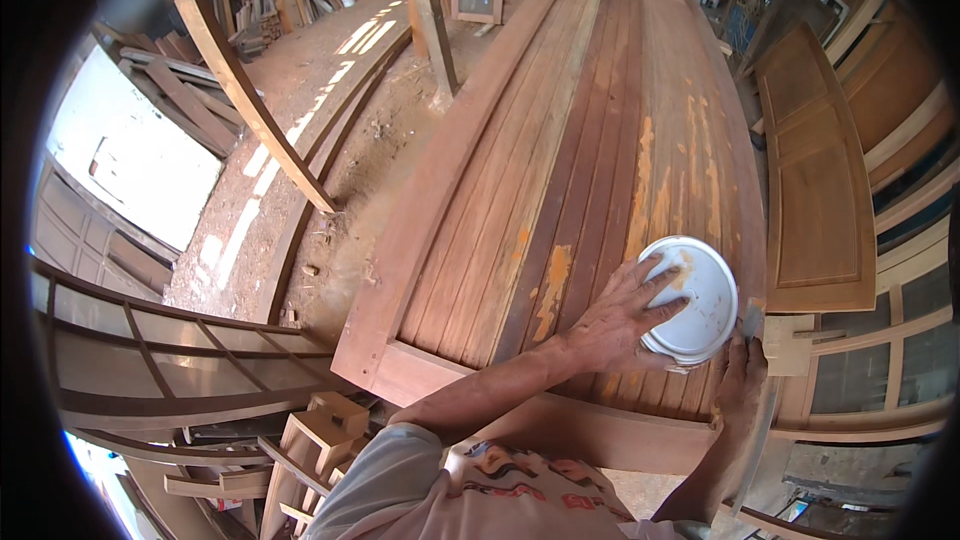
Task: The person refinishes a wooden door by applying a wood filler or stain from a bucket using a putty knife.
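Observation:
A white round plastic tub with a lid (700,290) is over the near right part of a large wooden door panel (555,170). My left hand (625,315) grips it, fingers spread across the lid and thumb low at its side. The lid carries tan smears. Beside the tub, at the panel's right edge, my right hand (738,380) is closed with its fingers pointing away from me. A flat grey blade, seemingly a putty knife (752,316), shows past its fingertips; its handle is hidden. Orange filler patches (553,285) mark several of the boards.
Another panelled wooden door (815,180) leans at the right, near framed glazed pieces (860,370). An upright wooden post (240,80) and long floor timbers (330,130) lie to the left. A glazed frame (170,350) and a small wooden stool-like frame (325,430) are at the near left.

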The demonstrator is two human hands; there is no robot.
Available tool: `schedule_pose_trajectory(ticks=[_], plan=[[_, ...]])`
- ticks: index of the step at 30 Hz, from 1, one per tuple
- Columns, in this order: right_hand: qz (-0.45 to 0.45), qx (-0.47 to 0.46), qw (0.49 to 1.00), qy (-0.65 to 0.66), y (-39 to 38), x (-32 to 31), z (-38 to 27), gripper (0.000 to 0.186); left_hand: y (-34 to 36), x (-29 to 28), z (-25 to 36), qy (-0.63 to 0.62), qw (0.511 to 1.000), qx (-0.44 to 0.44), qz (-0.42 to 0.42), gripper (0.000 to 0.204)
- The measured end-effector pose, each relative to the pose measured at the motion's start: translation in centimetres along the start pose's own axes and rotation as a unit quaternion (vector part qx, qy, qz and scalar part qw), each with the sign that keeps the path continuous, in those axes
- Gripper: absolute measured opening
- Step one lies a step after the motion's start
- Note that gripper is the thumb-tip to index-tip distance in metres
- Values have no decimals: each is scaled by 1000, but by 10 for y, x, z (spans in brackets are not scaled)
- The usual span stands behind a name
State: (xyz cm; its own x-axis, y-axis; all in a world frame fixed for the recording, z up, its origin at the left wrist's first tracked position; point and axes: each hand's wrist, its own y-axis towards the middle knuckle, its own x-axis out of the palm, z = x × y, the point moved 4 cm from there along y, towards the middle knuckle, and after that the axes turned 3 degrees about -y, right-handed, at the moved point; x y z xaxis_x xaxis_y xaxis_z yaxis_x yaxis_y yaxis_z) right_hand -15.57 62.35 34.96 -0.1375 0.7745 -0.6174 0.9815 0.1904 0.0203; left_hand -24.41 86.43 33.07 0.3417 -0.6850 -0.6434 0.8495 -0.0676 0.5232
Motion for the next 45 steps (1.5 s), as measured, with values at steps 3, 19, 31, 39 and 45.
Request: schedule_pose_trajectory(ticks=[3,19,31,39,45], plan=[[-63,-107,992,-3,15,-23,18,29,2,-3,8,25,998,11,62,78],[-148,-303,873,-352,29,-66,-119,16,7,-9,-2,13,976,-100,194,25],[-353,-361,760,-409,56,26,-107,23,-9,-17,3,-78,962,-137,221,24],[-534,-296,626,-485,62,98,-95,25,-17,-13,7,-96,957,-159,224,28],[-516,-291,611,-525,65,105,-79,26,-19,-10,6,-120,946,-183,237,27]])
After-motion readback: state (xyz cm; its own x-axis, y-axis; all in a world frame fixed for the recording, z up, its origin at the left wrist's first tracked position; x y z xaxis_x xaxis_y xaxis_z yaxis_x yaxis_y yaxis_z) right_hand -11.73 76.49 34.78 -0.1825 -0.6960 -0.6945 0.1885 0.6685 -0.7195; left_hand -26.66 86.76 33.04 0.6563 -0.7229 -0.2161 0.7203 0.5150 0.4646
